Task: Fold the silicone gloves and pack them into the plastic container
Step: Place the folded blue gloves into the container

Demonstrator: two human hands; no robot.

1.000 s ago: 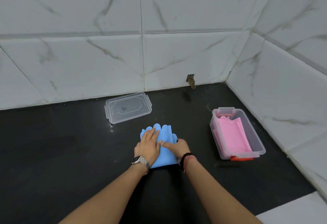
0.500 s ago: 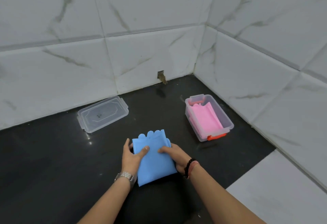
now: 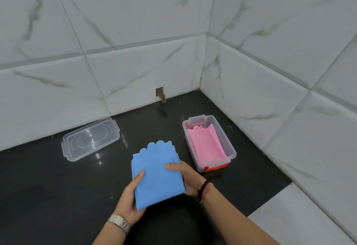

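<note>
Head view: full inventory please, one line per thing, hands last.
blue gloves: folded stack, count unclear, blue, held up over the dark counter between both hands
pink gloves: folded, count unclear, pink, inside the container
container: 1, clear with orange latches, open, on the counter right of the blue gloves, near the right wall
lid: 1, clear, flat on the counter by the back wall, left of the container
counter: 1, black
walls: white marble tiles, back and right
left hand: 1, wristwatch, grips the stack's left edge
right hand: 1, bead bracelet, grips its right edge
</note>
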